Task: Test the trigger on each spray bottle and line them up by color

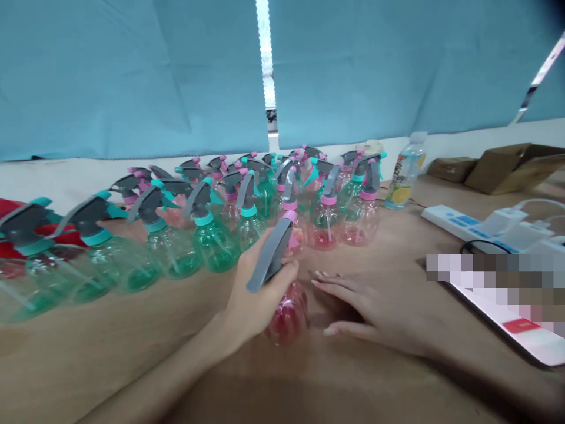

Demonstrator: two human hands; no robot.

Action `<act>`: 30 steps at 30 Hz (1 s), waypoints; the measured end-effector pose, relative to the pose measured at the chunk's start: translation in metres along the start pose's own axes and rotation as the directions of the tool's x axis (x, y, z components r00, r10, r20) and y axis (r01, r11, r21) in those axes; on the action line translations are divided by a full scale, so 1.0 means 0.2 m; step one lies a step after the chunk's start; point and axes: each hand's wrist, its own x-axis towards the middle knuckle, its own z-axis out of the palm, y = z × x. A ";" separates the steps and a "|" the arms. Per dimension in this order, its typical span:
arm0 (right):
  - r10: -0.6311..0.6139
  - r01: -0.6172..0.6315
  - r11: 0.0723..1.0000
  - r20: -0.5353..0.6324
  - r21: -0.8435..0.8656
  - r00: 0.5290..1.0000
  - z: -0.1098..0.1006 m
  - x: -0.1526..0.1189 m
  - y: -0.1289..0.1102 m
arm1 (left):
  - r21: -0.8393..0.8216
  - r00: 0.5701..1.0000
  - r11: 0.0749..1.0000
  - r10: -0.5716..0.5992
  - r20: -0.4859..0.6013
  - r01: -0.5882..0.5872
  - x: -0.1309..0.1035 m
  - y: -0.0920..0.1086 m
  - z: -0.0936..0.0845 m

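My left hand (pixel 260 288) is wrapped round the neck of a pink spray bottle (pixel 289 315) with a grey and pink trigger head. The bottle appears to stand upright on the wooden table (pixel 185 359), its base showing below my fingers. Just to its right, my right hand (pixel 357 306) hovers low over or rests on the table, fingers stretched and apart, holding nothing. Beyond my left hand stands a green spray bottle (pixel 215 244), one of several in a row. Behind the held bottle is another pink spray bottle (pixel 325 235).
Several more green and pink spray bottles crowd the back and left. At the back right are a drink bottle (pixel 404 174), an open cardboard box (pixel 507 168) and a power strip (pixel 463 222) with plugs. A phone or tablet (pixel 529 341), partly pixelated, lies at right.
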 end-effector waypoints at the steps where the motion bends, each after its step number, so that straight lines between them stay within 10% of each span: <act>1: 0.014 -0.014 1.000 -0.016 0.005 1.000 0.00 -0.01 -0.01 | -0.004 1.000 1.000 0.002 -0.013 -0.002 0.00 0.00 0.01; 18: -0.027 0.076 0.980 -0.257 0.181 0.966 -0.07 -0.14 -0.18 | -0.124 0.999 0.992 0.027 -0.038 -0.032 -0.01 0.07 0.26; 30: 0.066 0.039 0.982 -0.537 0.182 0.841 -0.10 -0.24 0.08 | -0.208 0.984 0.975 0.108 0.143 -0.077 0.12 0.23 0.62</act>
